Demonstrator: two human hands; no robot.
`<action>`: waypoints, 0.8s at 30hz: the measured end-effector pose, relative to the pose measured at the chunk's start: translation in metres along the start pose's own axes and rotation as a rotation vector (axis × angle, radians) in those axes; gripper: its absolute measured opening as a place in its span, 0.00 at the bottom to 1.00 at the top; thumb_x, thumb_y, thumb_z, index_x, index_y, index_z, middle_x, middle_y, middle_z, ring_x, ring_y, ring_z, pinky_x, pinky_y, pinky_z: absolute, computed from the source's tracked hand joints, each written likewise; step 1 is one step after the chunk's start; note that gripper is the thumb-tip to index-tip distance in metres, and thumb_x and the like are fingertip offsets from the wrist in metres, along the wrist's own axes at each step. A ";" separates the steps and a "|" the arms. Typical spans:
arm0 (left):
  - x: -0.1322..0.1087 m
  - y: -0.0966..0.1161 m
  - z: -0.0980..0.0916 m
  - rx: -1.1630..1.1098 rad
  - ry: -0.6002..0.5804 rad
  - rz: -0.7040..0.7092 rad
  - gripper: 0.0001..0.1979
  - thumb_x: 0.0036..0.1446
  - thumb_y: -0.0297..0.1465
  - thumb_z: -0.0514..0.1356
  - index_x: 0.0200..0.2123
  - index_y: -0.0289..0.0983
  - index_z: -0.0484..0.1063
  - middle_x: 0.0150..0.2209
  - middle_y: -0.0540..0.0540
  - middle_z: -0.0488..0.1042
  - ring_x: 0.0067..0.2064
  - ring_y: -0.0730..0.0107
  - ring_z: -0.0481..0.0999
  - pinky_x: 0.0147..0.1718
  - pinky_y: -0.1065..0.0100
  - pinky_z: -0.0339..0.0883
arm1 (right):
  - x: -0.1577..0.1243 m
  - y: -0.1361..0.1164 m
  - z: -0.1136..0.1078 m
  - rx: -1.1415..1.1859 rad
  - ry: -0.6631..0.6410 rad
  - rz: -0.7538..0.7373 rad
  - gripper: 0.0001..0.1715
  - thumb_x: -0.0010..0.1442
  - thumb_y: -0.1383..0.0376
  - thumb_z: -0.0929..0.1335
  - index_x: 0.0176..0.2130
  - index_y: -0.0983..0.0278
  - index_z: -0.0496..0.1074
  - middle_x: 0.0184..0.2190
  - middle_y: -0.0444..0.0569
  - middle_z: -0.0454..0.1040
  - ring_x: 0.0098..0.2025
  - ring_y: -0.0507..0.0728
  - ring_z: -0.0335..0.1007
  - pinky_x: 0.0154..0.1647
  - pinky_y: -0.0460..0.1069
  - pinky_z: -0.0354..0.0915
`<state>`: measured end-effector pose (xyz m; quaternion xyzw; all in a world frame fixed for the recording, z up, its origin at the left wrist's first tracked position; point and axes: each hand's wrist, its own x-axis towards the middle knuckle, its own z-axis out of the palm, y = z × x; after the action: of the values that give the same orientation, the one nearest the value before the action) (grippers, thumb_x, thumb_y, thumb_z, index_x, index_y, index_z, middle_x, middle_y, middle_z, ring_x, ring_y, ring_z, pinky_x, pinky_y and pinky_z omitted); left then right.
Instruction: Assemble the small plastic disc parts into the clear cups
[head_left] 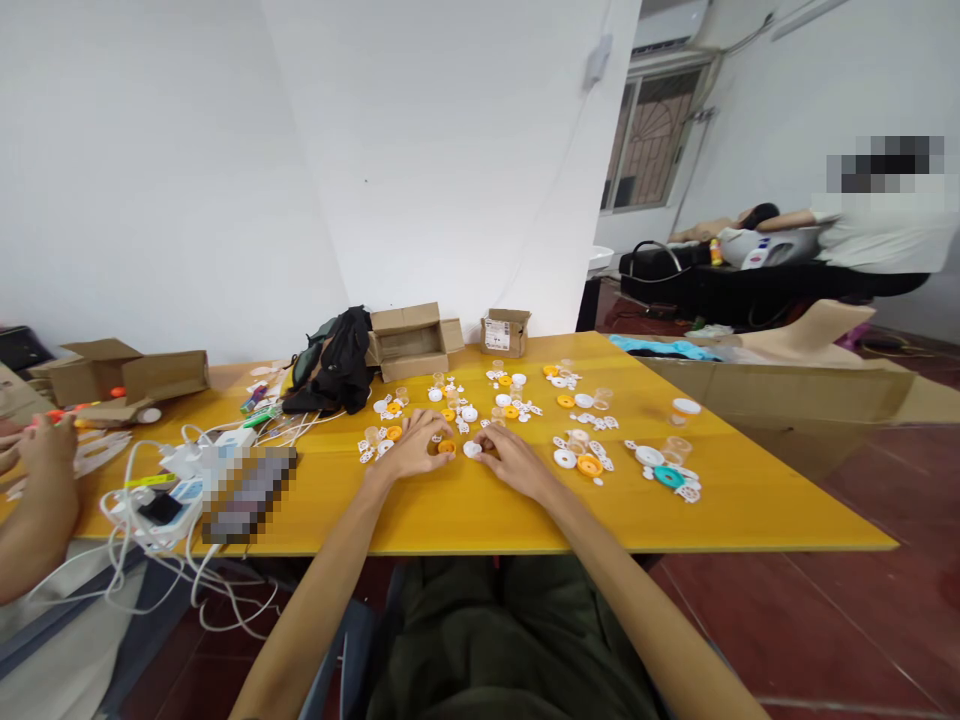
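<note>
An orange disc [448, 447] is held between thumb and fingers of the left hand [411, 445], over the near middle of the bench [487, 525]. A white disc [472, 450] is pinched by the right hand [514, 462], just to the right of the orange one. A teal disc [669, 477] is seen farther right. At the far side, a bag [341, 350] is placed beside an open box [409, 345].
</note>
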<state>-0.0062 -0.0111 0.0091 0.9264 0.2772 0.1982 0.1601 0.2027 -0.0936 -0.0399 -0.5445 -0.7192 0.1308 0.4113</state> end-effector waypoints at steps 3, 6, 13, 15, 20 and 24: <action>-0.002 -0.001 0.000 0.017 -0.037 -0.003 0.10 0.52 0.30 0.67 0.38 0.43 0.74 0.49 0.46 0.72 0.55 0.53 0.65 0.56 0.53 0.60 | 0.000 0.001 0.000 -0.003 -0.001 0.002 0.04 0.61 0.68 0.68 0.38 0.59 0.70 0.37 0.47 0.74 0.38 0.57 0.71 0.43 0.52 0.67; -0.001 0.000 0.001 0.019 -0.047 -0.007 0.07 0.53 0.30 0.66 0.37 0.42 0.74 0.48 0.46 0.72 0.54 0.53 0.66 0.55 0.53 0.60 | 0.000 0.001 0.000 0.003 -0.004 0.001 0.04 0.60 0.69 0.68 0.37 0.59 0.70 0.37 0.47 0.74 0.38 0.57 0.71 0.43 0.51 0.68; 0.007 0.008 0.011 -0.084 0.038 0.036 0.09 0.57 0.30 0.63 0.42 0.41 0.74 0.46 0.46 0.75 0.52 0.55 0.70 0.56 0.53 0.62 | 0.001 0.001 0.001 0.034 0.001 0.005 0.07 0.59 0.70 0.68 0.38 0.59 0.69 0.38 0.47 0.75 0.38 0.57 0.72 0.43 0.51 0.68; 0.010 0.010 0.016 -0.126 0.049 0.062 0.10 0.57 0.29 0.63 0.44 0.41 0.74 0.46 0.45 0.76 0.51 0.56 0.71 0.56 0.54 0.63 | 0.001 0.001 0.001 0.052 -0.001 0.010 0.07 0.58 0.70 0.68 0.38 0.59 0.69 0.38 0.47 0.76 0.38 0.57 0.73 0.43 0.51 0.68; 0.015 0.008 0.026 -0.193 0.061 0.095 0.12 0.56 0.28 0.63 0.45 0.40 0.76 0.46 0.45 0.78 0.51 0.57 0.74 0.58 0.55 0.63 | 0.001 0.002 0.002 0.084 0.007 0.004 0.08 0.59 0.67 0.69 0.41 0.59 0.68 0.37 0.46 0.76 0.39 0.58 0.73 0.43 0.52 0.68; 0.016 0.007 0.028 -0.269 0.078 0.075 0.15 0.54 0.26 0.64 0.46 0.39 0.75 0.46 0.45 0.79 0.48 0.60 0.76 0.55 0.58 0.67 | 0.002 0.002 0.003 0.106 0.003 0.019 0.11 0.59 0.66 0.69 0.43 0.59 0.67 0.38 0.47 0.76 0.40 0.58 0.74 0.43 0.52 0.68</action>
<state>0.0215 -0.0129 -0.0078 0.8979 0.2193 0.2752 0.2644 0.2021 -0.0906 -0.0420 -0.5290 -0.7053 0.1719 0.4395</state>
